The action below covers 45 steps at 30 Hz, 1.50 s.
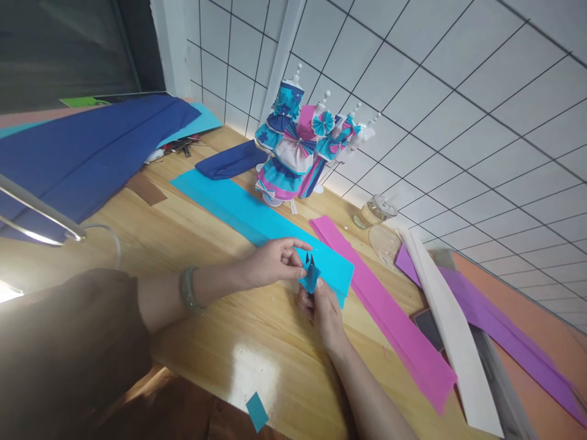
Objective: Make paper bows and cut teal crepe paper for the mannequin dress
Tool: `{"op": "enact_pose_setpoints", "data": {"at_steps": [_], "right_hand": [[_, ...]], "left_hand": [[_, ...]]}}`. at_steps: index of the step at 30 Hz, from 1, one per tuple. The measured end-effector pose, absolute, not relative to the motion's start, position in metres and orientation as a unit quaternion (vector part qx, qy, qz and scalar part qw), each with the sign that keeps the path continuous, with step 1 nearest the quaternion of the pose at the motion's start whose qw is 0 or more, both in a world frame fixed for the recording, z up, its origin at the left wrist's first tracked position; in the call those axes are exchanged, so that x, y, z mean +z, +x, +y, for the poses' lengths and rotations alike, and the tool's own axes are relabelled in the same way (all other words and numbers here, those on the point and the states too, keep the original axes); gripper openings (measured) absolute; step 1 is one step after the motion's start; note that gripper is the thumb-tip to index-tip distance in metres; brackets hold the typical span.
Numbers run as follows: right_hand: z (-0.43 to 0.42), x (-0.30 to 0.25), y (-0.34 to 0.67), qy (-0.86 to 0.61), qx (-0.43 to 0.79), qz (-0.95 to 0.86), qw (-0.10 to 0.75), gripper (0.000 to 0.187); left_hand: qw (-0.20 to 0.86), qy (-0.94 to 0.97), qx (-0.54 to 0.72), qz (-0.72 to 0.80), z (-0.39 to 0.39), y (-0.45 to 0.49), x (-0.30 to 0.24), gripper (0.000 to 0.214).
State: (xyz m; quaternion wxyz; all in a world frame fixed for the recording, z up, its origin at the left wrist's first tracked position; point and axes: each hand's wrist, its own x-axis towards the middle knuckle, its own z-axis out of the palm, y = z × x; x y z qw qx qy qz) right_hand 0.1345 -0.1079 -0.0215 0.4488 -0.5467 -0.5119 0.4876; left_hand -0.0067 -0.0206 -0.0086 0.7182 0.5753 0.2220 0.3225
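Over the table, my left hand (279,263) is closed with thumb and fingers pinching the left edge of a small folded piece of blue crepe paper (311,278). My right hand (326,310) is closed just below it, at the lower edge of the piece. Two dark pointed tips of scissors (309,259) stick up, slightly apart, behind the paper; their handles are hidden in my right hand. Beneath both hands lies a long bright blue crepe paper strip (275,220). A small teal paper square (257,410) rests at the table's front edge.
Mini dress forms (298,143) in paper dresses stand against the tiled wall. A glass jar (375,211) is to their right. Pink (389,318), white (452,324) and purple paper (495,318) lie at right. Dark blue paper (92,153) covers the left side, near a metal bar (41,205).
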Motion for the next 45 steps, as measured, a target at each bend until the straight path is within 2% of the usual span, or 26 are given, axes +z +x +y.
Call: {"op": "enact_pose_setpoints", "data": {"at_steps": [45], "right_hand": [[-0.1106,-0.0160,0.1388,-0.551,0.435,-0.579,0.415,0.037]], "left_hand": [[0.679,0.629,0.319,0.203,-0.0182,-0.0122,-0.0041,0.045]]}}
